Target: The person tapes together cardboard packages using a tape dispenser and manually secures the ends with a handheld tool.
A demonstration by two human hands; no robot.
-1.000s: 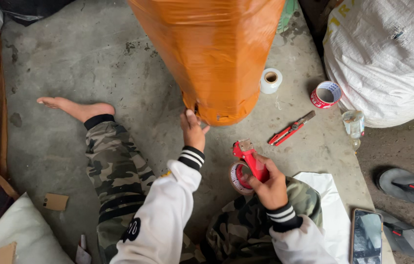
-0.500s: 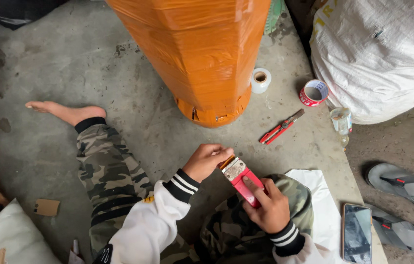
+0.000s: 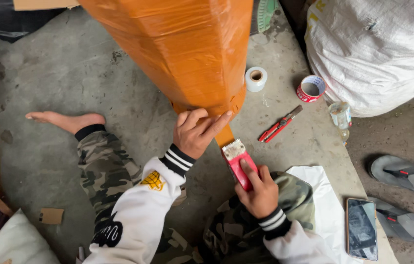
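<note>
The left hand (image 3: 198, 131) is pressing flat, fingers spread, against the lower edge of the big orange tape-wrapped bundle (image 3: 182, 49) that is filling the top centre of the frame; it is grasping nothing, just pushing on the wrap. Just below and to the right, the right hand (image 3: 260, 191) is clenching around one red tape dispenser (image 3: 239, 161), thumb lying along its body, its toothed white blade pointing up. A strip of orange tape (image 3: 225, 136) is running from the dispenser's blade straight up to the bundle's bottom edge, so tool and bundle are joined by it.

Moving outward across the concrete floor (image 3: 60, 78): two rolls are sitting right of the bundle, one white tape roll (image 3: 256, 78) and one red-and-white tape roll (image 3: 311, 88), near each other but apart. One red utility knife (image 3: 280, 130) is lying below them, between the rolls and the right hand. One small clear bottle (image 3: 340, 117) is standing at the foot of the large white woven sack (image 3: 378, 54) in the upper right.

Lower right, one phone (image 3: 362, 228) is lying face up beside a white sheet (image 3: 324, 205). Two grey sandals (image 3: 405, 176) are showing at the right edge. At centre left, one bare foot (image 3: 65, 120) is resting on the floor, camouflage trousers (image 3: 104, 171) below it.
</note>
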